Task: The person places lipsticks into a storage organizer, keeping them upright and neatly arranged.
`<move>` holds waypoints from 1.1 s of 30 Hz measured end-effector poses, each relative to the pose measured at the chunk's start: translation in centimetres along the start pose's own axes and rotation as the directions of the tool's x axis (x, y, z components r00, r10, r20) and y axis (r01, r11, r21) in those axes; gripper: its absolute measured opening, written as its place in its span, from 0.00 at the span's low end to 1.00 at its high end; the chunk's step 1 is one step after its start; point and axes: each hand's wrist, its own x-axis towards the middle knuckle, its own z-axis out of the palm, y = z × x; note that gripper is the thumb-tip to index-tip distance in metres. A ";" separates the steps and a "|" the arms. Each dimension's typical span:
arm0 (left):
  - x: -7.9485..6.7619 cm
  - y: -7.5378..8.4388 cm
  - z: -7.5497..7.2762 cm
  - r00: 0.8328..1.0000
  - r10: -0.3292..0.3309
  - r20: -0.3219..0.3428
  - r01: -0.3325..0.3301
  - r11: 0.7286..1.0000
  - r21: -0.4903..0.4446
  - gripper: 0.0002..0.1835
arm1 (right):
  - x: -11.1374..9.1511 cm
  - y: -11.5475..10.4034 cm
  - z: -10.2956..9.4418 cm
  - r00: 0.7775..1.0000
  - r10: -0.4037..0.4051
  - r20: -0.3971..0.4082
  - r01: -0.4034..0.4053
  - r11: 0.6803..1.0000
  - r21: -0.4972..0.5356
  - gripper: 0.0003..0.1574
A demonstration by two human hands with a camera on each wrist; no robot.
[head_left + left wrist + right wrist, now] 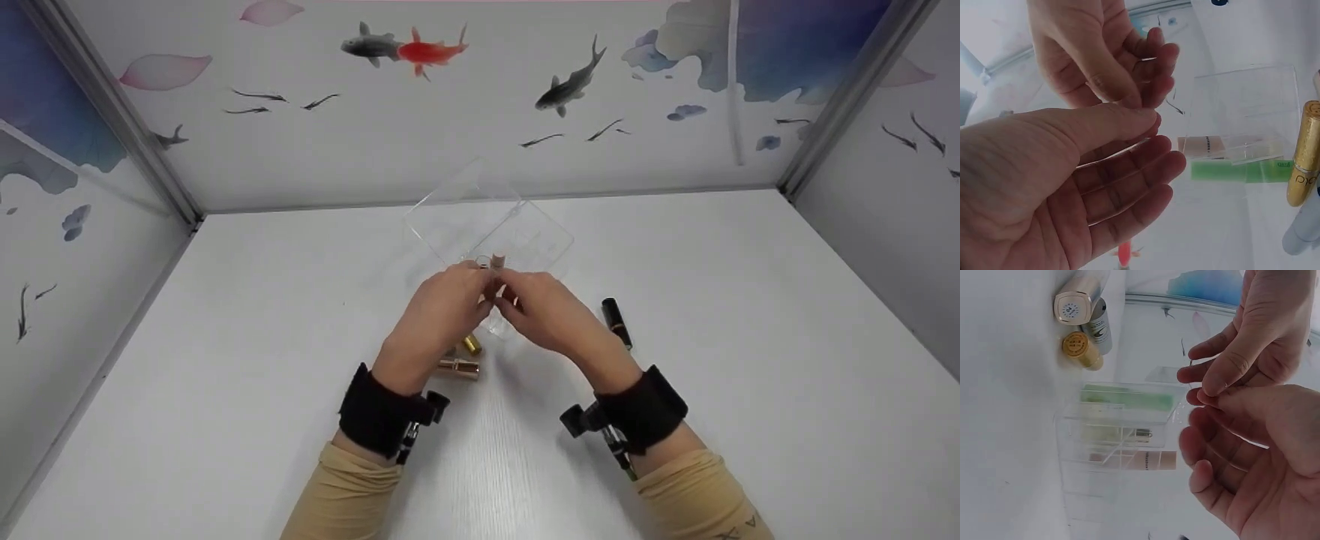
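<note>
Clear plastic makes up the one compartmented box (457, 217) on the white table (262, 375), just beyond and partly beneath the two hands. Three cosmetic tubes lie in it: one green tube (1134, 399), one clear tube (1106, 433) with a shiny cap, and one beige tube (1157, 460), its small lettering unreadable.

The left hand (442, 304) and right hand (551, 311) meet at the fingertips, thumbs close to the index fingers, the other fingers loosely bent and spread. Whether either pinches something small cannot be told — the overlapping tips hide it — nor whether they touch the box.

Three more cosmetic tubes stand together beside the box: one gold tube (1081, 351), one grey tube (1102, 331) and one rose-gold lipstick case (1072, 306). From the head view the left arm covers part of this group, the grey one most. A single black tube (616, 322) lies near the right forearm, which hides its lower end.
</note>
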 end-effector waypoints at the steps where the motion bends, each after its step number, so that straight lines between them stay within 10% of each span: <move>1: -0.1 0.0 -0.2 1.000 0.001 0.001 -0.001 1.000 -0.003 0.07 | -0.1 -0.2 -0.1 1.000 -0.008 0.028 0.009 1.000 -0.014 0.10; 17: -2.0 -1.2 -0.1 0.963 -0.051 0.266 0.045 0.999 0.027 0.06 | -0.7 -1.3 2.2 0.937 -0.141 0.319 0.166 0.985 -0.054 0.08; 26: -1.7 -1.0 1.1 0.901 -0.217 0.376 0.170 0.973 0.154 0.15 | -0.6 -1.5 3.9 0.924 -0.104 0.368 0.148 0.985 -0.093 0.08; 33: -1.9 -1.1 1.9 0.935 -0.169 0.311 0.118 0.977 0.178 0.15 | -0.6 -1.2 4.8 0.932 -0.135 0.337 0.181 0.978 -0.108 0.07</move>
